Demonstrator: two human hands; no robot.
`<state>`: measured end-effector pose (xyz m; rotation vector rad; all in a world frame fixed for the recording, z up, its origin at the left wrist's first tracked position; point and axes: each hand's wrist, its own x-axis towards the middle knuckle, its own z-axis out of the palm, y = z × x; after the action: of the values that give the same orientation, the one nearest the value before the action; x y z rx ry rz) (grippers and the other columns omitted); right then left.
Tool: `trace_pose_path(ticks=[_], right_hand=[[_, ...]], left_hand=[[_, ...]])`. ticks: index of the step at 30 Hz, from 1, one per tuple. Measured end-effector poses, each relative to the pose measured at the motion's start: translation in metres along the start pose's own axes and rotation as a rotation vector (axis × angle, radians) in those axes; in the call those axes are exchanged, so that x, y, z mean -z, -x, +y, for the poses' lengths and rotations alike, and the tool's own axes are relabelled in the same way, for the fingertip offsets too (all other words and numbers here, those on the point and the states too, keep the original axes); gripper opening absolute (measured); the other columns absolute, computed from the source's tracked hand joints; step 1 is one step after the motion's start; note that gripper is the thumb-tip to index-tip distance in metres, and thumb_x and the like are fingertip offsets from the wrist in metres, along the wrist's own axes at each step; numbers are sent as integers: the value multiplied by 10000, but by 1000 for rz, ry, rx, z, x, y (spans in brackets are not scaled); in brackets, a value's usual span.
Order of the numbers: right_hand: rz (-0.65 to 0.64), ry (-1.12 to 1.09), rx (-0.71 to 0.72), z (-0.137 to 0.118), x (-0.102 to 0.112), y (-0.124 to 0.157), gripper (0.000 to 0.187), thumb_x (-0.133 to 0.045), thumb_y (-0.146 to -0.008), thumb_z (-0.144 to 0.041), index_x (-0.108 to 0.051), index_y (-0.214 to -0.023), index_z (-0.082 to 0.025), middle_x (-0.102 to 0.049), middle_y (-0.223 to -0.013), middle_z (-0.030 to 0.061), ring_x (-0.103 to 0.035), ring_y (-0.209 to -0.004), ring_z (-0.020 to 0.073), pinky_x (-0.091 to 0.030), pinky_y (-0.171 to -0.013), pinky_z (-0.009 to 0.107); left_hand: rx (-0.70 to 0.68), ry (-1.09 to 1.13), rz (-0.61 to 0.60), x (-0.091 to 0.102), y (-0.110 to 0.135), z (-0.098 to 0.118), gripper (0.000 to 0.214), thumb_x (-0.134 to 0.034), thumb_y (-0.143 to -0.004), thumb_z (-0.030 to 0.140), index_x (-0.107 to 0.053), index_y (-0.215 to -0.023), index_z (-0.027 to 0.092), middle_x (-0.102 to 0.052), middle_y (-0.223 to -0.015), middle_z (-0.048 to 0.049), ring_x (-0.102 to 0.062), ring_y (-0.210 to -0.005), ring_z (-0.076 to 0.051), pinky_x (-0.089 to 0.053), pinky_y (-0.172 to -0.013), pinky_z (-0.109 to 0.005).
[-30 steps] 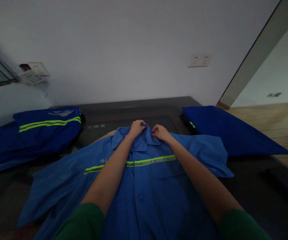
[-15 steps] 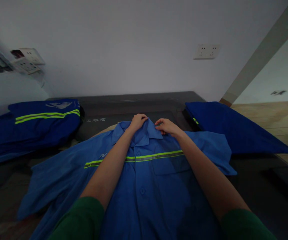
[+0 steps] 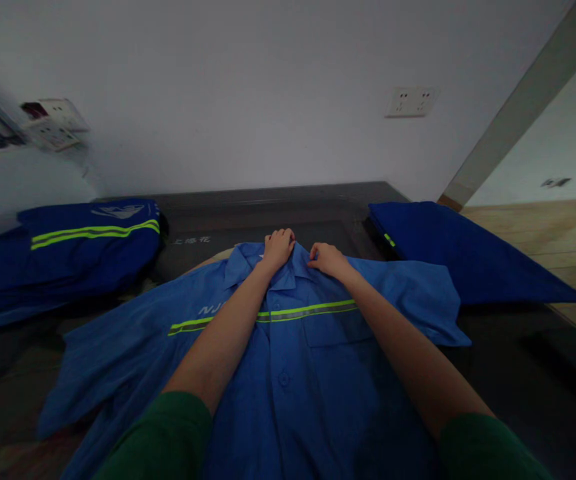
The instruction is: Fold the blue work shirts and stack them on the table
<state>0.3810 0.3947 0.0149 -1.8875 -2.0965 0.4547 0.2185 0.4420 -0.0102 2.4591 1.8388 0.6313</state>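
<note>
A short-sleeved blue work shirt (image 3: pixel 288 360) lies front up with its buttons closed and a yellow-and-grey reflective stripe across the chest. My left hand (image 3: pixel 279 248) is at the neck opening, its fingers curled over the right-hand part of the collar (image 3: pixel 238 267). Close beside it, my right hand (image 3: pixel 329 259) is closed at the collar's right edge, with thumb and fingers drawn together on the cloth. The fingertips of both hands are partly hidden. White lettering shows on the chest beside my left forearm.
The shirt rests on a dark table (image 3: pixel 318 207) against a white wall. To the left lies a darker blue garment (image 3: pixel 88 260) with yellow stripes. Another dark blue cloth (image 3: pixel 458 253) hangs past the table's right edge. A dark flat object (image 3: pixel 568 360) lies at the right.
My left hand has turned over the collar, knuckles now upward. My right hand's fingers have curled in closer to the collar, and its raised right flap now lies lower.
</note>
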Motion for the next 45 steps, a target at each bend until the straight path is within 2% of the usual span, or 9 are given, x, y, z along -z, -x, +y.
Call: trace_pose_path(ticks=[3, 8, 14, 23, 27, 30, 37, 41, 45], right_hand=[[68, -66, 23, 0, 4, -1, 164, -726, -740, -184, -667, -890, -213, -677, -829, 15, -632, -794, 166, -445, -698, 250], [164, -106, 125, 0, -4, -3, 162, -669, -791, -155, -672, -949, -190, -657, -898, 35, -605, -836, 155, -442, -742, 252], [177, -35, 176, 5, -19, -5, 267, -708, -786, -214, -653, -1044, -180, -632, -963, 62, -588, -935, 192, -445, -832, 302], [175, 40, 187, 5, -18, -6, 312, -655, -842, -371, -692, -1075, -167, -651, -1047, 123, -560, -1041, 248, -417, -943, 371], [169, -106, 143, 5, -11, -19, 222, -565, -894, -250, -706, -1045, -171, -698, -1020, 97, -627, -964, 207, -453, -896, 323], [166, -283, 84, 1, -9, -37, 243, -600, -854, -174, -687, -1080, -150, -713, -1002, 92, -652, -936, 185, -474, -864, 292], [-50, -697, 113, -10, -18, -62, 442, -659, -763, -46, -603, -1199, -88, -701, -880, 64, -638, -755, 124, -497, -736, 250], [-38, -620, 141, -8, -20, -62, 334, -667, -783, -114, -655, -1115, -81, -684, -808, 47, -614, -705, 126, -482, -713, 255], [3, -371, 102, -12, -18, -60, 267, -650, -829, -191, -676, -1078, -96, -699, -921, 87, -638, -826, 165, -471, -766, 268]], left_hand=[[-1, 5, 63, 2, 2, 2, 112, -573, -886, 236, -598, -990, 203, -626, -1107, -99, -545, -1085, -248, -400, -910, -360], [14, 156, -22, 4, -1, 1, 124, -547, -868, 155, -618, -962, 192, -677, -918, -69, -625, -863, -195, -458, -768, -285], [19, 238, -66, 0, -7, -6, 120, -557, -833, 138, -667, -867, 172, -701, -875, -61, -638, -818, -180, -469, -744, -269], [-61, 194, -55, -1, -4, -6, 157, -534, -853, 121, -640, -950, 186, -643, -1008, -82, -585, -972, -201, -448, -855, -312], [16, 152, -31, 0, -1, -4, 230, -551, -866, 184, -583, -1090, 225, -642, -1078, -70, -547, -1074, -244, -406, -920, -414], [37, 86, -57, 2, -2, -8, 176, -560, -885, 276, -614, -1043, 221, -639, -1082, -85, -543, -1095, -263, -372, -953, -455], [-59, 248, -82, 8, -9, -22, 175, -482, -937, 280, -624, -1019, 221, -677, -1000, -56, -625, -938, -200, -453, -818, -303], [-35, 258, -70, 9, -8, -22, 200, -479, -945, 330, -647, -991, 232, -701, -942, -50, -641, -882, -204, -455, -779, -289], [0, 173, -38, 9, -6, -19, 220, -501, -936, 367, -663, -947, 218, -709, -939, -76, -643, -906, -234, -450, -761, -300]])
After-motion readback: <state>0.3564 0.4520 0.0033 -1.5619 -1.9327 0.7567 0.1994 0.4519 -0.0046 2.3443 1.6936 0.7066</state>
